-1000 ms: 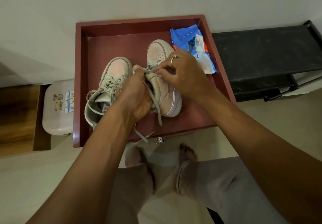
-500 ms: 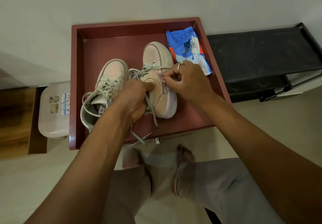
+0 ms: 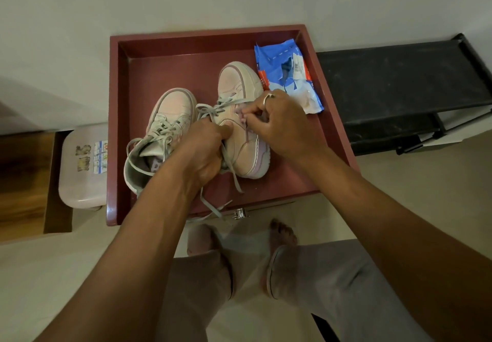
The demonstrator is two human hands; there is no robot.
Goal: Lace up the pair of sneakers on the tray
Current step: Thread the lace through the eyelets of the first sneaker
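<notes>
Two pale pink sneakers stand on a dark red tray (image 3: 170,56). The left sneaker (image 3: 170,112) has its grey lace threaded through. My left hand (image 3: 202,152) grips the right sneaker (image 3: 239,83) at its collar, thumb pressed on the tongue. My right hand (image 3: 282,126), with a ring on one finger, pinches the grey lace (image 3: 213,107) at an eyelet on that shoe's right side. Loose lace ends (image 3: 215,208) trail over the tray's front edge.
A torn blue and white plastic packet (image 3: 290,75) lies in the tray's back right corner. A black low shelf (image 3: 399,83) stands to the right, a pale stool (image 3: 82,166) and a wooden unit (image 3: 24,179) to the left. My legs and feet are below the tray.
My right hand has slid down from the shoe's toe end to an eyelet lower on its side, still pinching the lace. My left hand keeps its grip on the shoe.
</notes>
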